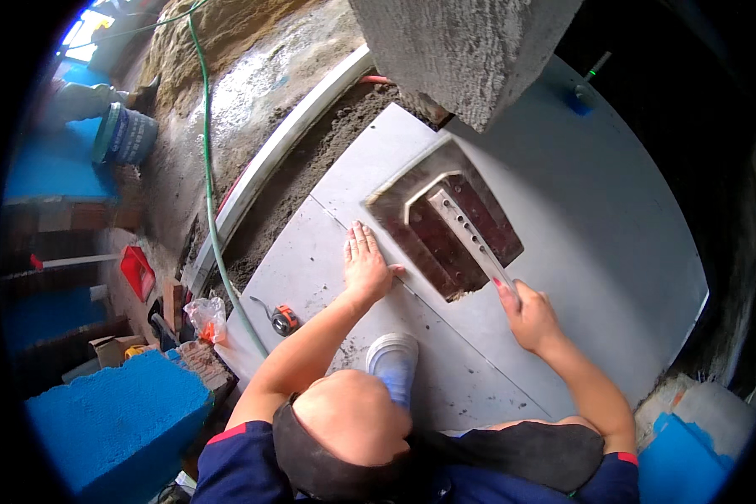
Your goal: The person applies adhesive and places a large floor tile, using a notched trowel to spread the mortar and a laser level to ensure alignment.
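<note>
Right of centre in the frame, my right hand (pixel 533 317) closes its fingers around the near end of a perforated metal handle (pixel 464 227), gripping the brown, flat-plated tool (pixel 428 244) over a large pale slab (pixel 613 227). The grip sits at one end, I judge, so the broad plate reaches out ahead of the wrist. The plate's outline is blurred, and I cannot tell whether it touches the slab or hangs just above it.

At the centre, my left hand (pixel 368 267) lies spread at the seam between this slab and the speckled one (pixel 302 269) to its lower left. Its fingers are straight and close together, the thumb stands out to the side, and it grips nothing; the flat palm probably props my leaning body.

A shoe (pixel 393 365) rests on the speckled slab, likely for balance. An orange-and-black tape measure (pixel 285 319) lies left of centre, perhaps set there to stay clear of the tool yet near my left arm. Beyond it, a green hose (pixel 207 151) runs down from the upper left, beside a long pale bar (pixel 281 143) edging dark, crumbly material (pixel 269 206).
</note>
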{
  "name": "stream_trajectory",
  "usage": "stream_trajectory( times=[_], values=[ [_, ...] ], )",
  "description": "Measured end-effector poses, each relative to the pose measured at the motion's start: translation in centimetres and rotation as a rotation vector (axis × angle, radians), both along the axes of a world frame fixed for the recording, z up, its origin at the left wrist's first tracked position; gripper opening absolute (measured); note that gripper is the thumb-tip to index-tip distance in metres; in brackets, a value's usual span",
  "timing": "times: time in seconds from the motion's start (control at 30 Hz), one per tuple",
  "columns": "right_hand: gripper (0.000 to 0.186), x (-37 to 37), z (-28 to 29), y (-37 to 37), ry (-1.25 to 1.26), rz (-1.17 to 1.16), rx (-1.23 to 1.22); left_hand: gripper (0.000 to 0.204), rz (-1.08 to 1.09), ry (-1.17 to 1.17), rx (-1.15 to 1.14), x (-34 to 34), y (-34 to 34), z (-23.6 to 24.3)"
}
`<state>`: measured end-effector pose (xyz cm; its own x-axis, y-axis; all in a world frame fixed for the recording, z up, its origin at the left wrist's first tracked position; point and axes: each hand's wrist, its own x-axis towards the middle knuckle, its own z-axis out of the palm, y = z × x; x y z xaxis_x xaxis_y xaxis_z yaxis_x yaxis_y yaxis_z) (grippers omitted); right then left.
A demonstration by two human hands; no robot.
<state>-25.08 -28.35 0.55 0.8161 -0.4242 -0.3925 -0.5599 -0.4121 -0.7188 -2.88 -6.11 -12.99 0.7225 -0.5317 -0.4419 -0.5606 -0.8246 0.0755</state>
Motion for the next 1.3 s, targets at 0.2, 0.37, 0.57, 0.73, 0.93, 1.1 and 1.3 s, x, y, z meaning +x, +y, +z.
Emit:
stream_trajectory(
  times=[0.2,0.37,0.57,0.73,0.93,1.1,1.3],
  values=[
    [0.062,5.2,-0.6,-0.1,0.295,0.007,0.254,0.113,0.034,0.041,-0.019,0.2,0.3,1.3],
    [0.060,2.3,3.4,0.1,0.074,0.070,0.023,0.114,0.030,-0.007,0.043,0.2,1.4,0.5],
    [0.063,3.9,-4.2,-1.6,0.223,-0.002,0.043,0.116,0.023,0.062,0.043,0.2,-1.5,2.0],
    [0.056,1.0,4.0,-1.0,0.182,-0.069,0.222,0.116,0.081,0.043,0.038,0.3,0.8,1.3],
    [0.053,-6.0,-5.0,0.1,0.066,-0.106,-0.073,0.114,0.016,0.011,0.014,-0.1,-1.8,1.2],
    [0.052,-2.8,0.3,-0.2,0.289,-0.124,0.290,0.118,0.071,0.025,0.052,0.6,0.0,0.7],
    [0.053,-14.1,1.9,1.0,0.075,-0.251,0.074,0.115,-0.010,-0.045,0.057,0.1,-0.5,1.0]
  ],
)
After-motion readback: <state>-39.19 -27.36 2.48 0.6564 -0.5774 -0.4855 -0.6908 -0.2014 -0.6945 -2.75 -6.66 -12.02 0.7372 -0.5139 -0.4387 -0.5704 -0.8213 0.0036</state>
